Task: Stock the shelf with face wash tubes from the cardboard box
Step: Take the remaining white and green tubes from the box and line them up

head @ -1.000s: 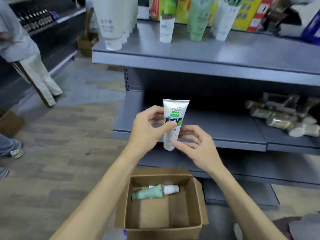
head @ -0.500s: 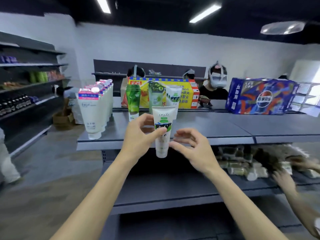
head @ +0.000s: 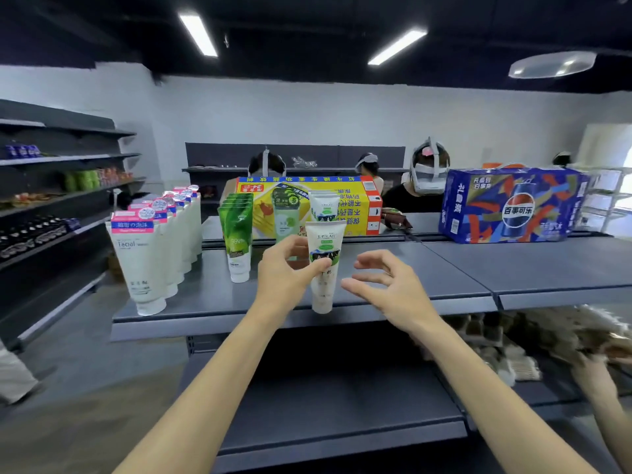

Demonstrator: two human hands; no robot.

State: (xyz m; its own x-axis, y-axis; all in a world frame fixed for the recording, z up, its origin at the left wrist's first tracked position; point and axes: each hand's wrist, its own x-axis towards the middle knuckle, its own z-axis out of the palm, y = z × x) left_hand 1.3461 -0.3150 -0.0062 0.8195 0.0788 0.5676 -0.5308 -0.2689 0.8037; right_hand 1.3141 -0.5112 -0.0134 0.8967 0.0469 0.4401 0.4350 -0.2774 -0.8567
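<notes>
1. The left hand (head: 285, 268) grasps a white face wash tube (head: 324, 265) upright, cap down, above the front edge of the top shelf (head: 427, 268).
2. The right hand (head: 386, 285) hovers just beside the tube, fingers spread, holding nothing.
3. Bare shelf surface lies to the right of the hands, up to the blue Pepsi carton (head: 509, 203).
4. White tubes (head: 143, 265) and green tubes (head: 236, 234) stand in rows to the left.

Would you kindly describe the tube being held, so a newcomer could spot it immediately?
Find the grey top shelf with the blue cola case. Over its front edge, the left hand grips a white tube, cap down. Unlike the standing rows behind, it is off the shelf and shows a green label above a black-and-white cow band.
</notes>
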